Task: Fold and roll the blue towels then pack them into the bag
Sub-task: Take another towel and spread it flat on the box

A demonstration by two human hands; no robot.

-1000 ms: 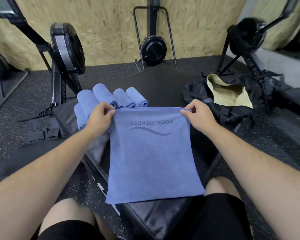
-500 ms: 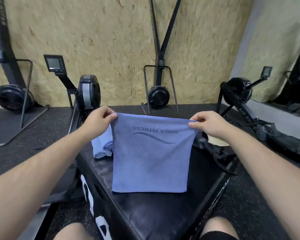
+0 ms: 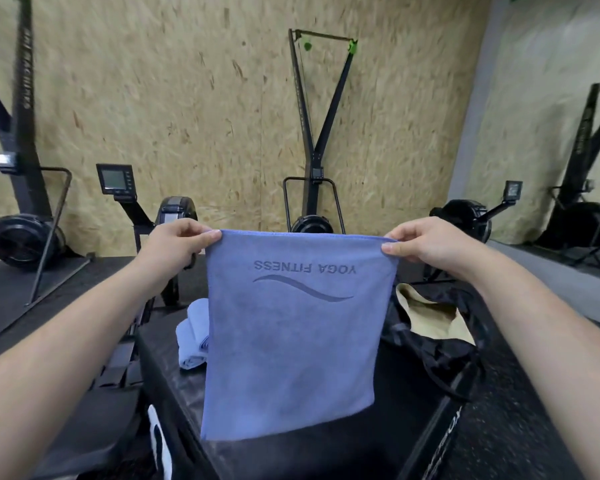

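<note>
Two hands are raised in front of the camera, and one blue towel (image 3: 291, 341) is held up between them by its top corners. The left corner is pinched by the left hand (image 3: 174, 244) between the thumb and the curled fingers (image 3: 207, 236). The right corner is gripped in the same way by the right hand (image 3: 426, 245). The towel is hung flat and upright, with its print "YOGA FITNESS" seen upside down above a wave mark. Its lower edge is placed at or just above the black tabletop (image 3: 326, 459); contact cannot be told.

Much of the tabletop behind is screened by the hanging cloth. At the left, a pile of rolled blue towels (image 3: 192, 341) is shown only in part past the cloth's edge, so the rolls cannot be counted. At the right, one black bag (image 3: 433, 344) is laid open with its pale lining shown, and its left part is covered by the towel.

Farther off, four gym machines are lined along a chipboard wall (image 3: 187, 98). One upright machine (image 3: 21, 168) is stood at far left, and one rower with a small monitor (image 3: 114, 180) is set beside it. One tall pull machine (image 3: 314, 140) is placed in the middle, its base cut off by the towel's top edge. One more rower (image 3: 470, 216) is placed at the right. One mirror (image 3: 551, 150) is fixed on the right wall.
</note>
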